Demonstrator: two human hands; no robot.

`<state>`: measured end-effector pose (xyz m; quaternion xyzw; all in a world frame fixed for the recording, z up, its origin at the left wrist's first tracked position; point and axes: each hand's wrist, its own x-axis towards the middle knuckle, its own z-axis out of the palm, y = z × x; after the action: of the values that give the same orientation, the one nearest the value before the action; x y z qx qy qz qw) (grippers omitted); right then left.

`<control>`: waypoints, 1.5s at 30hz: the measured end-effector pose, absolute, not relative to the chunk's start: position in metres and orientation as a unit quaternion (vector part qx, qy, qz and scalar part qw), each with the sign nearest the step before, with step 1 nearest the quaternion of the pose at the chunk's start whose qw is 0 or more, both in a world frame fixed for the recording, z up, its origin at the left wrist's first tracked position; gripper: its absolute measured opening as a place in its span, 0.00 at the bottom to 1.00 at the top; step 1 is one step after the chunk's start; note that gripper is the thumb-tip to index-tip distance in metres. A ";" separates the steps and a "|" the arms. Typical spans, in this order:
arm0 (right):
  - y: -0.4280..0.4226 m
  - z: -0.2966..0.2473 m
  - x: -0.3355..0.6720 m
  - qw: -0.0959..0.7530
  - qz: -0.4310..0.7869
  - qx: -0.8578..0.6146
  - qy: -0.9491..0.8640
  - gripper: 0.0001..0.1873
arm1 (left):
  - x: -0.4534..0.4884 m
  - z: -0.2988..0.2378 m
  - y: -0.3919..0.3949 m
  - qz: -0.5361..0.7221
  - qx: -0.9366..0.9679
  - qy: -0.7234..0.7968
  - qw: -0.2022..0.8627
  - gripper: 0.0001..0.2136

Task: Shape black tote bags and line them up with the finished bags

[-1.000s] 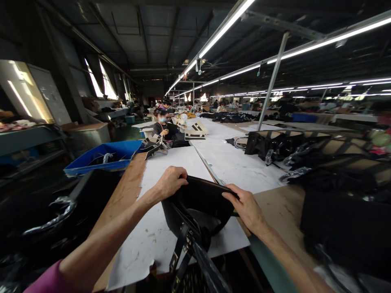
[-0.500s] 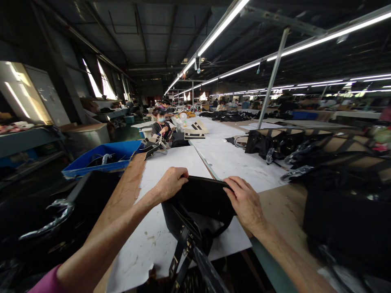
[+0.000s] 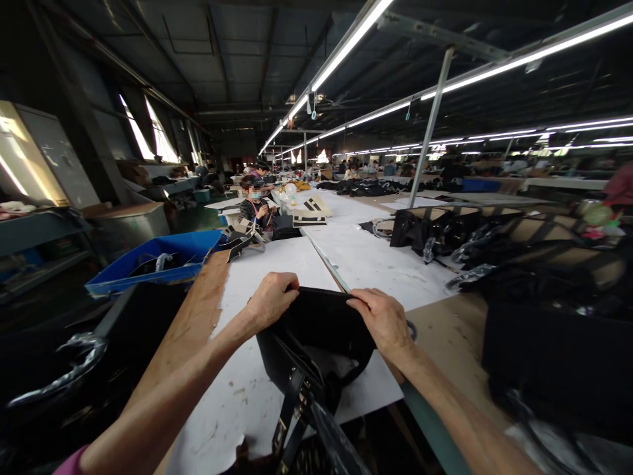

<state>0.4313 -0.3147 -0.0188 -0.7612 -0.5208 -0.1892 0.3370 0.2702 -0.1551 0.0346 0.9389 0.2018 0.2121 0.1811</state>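
A black handbag (image 3: 324, 323) stands on the white paper in front of me, its mouth spread and its dark inside showing. My left hand (image 3: 271, 300) pinches the far rim at its left end, thumb and fingers closed over the edge. Farther right along the same rim, my right hand (image 3: 383, 323) grips the edge between thumb and fingers. Buckled straps (image 3: 291, 406) with metal fittings hang down the near side toward me, one handle (image 3: 333, 435) covered in clear plastic. The bag's underside is hidden.
White paper (image 3: 212, 402) covers the table. A blue bin (image 3: 148, 260) stands at the left, near black bags (image 3: 133, 330). Several more bags (image 3: 544, 277) lie along the right. A co-worker (image 3: 254, 204) sits farther back beside cut pieces (image 3: 309, 218).
My right hand has slid a little to the left along the bag's rim. My left hand keeps its hold. The whole view has shifted slightly.
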 end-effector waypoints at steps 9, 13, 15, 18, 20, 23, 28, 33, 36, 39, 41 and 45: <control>-0.312 0.001 0.413 0.207 -0.239 -0.781 -0.538 0.11 | 0.271 0.033 -0.154 0.233 0.926 0.211 0.208 0.06; -0.298 0.006 0.403 0.182 -0.236 -0.783 -0.546 0.12 | 0.271 0.033 -0.155 0.238 0.925 0.211 0.208 0.06; -0.291 0.006 0.398 0.179 -0.230 -0.788 -0.543 0.11 | 0.271 0.033 -0.156 0.240 0.925 0.208 0.207 0.06; -0.282 0.008 0.393 0.170 -0.211 -0.794 -0.545 0.10 | 0.271 0.032 -0.155 0.242 0.924 0.208 0.211 0.06; -0.277 0.010 0.389 0.161 -0.189 -0.798 -0.549 0.11 | 0.271 0.032 -0.155 0.245 0.922 0.210 0.215 0.05; -0.268 0.015 0.385 0.151 -0.150 -0.805 -0.554 0.11 | 0.271 0.032 -0.154 0.251 0.919 0.208 0.220 0.04; -0.254 0.021 0.381 0.150 -0.099 -0.789 -0.587 0.12 | 0.273 0.029 -0.149 0.264 0.909 0.189 0.261 0.07; -0.250 0.025 0.380 0.143 -0.093 -0.787 -0.592 0.14 | 0.275 0.027 -0.145 0.239 0.904 0.180 0.307 0.14; -0.260 0.027 0.389 0.129 -0.086 -0.791 -0.592 0.13 | 0.275 0.027 -0.145 0.239 0.901 0.180 0.315 0.14; -0.284 0.027 0.409 0.122 -0.068 -0.810 -0.570 0.14 | 0.275 0.028 -0.145 0.237 0.903 0.179 0.312 0.15; -0.303 0.027 0.423 0.135 -0.057 -0.824 -0.547 0.14 | 0.276 0.027 -0.144 0.237 0.903 0.174 0.315 0.15; -0.333 0.025 0.438 0.188 -0.025 -0.825 -0.532 0.16 | 0.276 0.027 -0.143 0.238 0.896 0.160 0.338 0.15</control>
<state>0.4376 -0.3327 0.0245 -0.8249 -0.5324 -0.0248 0.1882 0.2760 -0.1428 0.0268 0.8965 0.1603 0.2381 0.3376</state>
